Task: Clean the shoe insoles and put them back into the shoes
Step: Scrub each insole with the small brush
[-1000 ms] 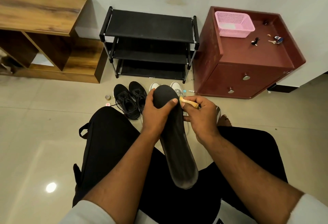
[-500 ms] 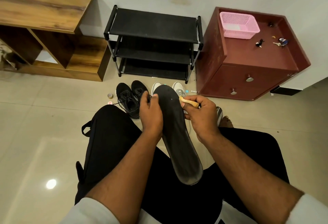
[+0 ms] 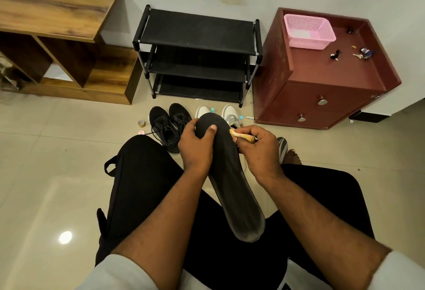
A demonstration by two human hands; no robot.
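Centrally, a seated person holds a dark grey insole (image 3: 232, 174) over the lap, toe end toward 12 o'clock and heel end toward 6 o'clock. Left hand (image 3: 195, 144) grips the toe end, thumb pressed on the upper face and fingers curled behind. Right hand (image 3: 257, 149), at 3 o'clock of the insole, pinches a small wooden-handled brush (image 3: 241, 136) against the insole's edge; the bristles are hidden, so contact cannot be confirmed. On the tiled floor (image 3: 57, 163) at 12 o'clock stand 2 black sneakers (image 3: 170, 126) and, beside them, 2 white sneakers (image 3: 230, 115) partly hidden by the insole, all in front of a black shoe rack (image 3: 197, 34).

Judged risks: the insole is supported at 1 end only, so firm brush strokes could flex it or twist it from the left-hand grip. The short brush handle, held by fingertips alone, could slip. Loosened dirt would likely fall onto the black trousers (image 3: 142, 186).
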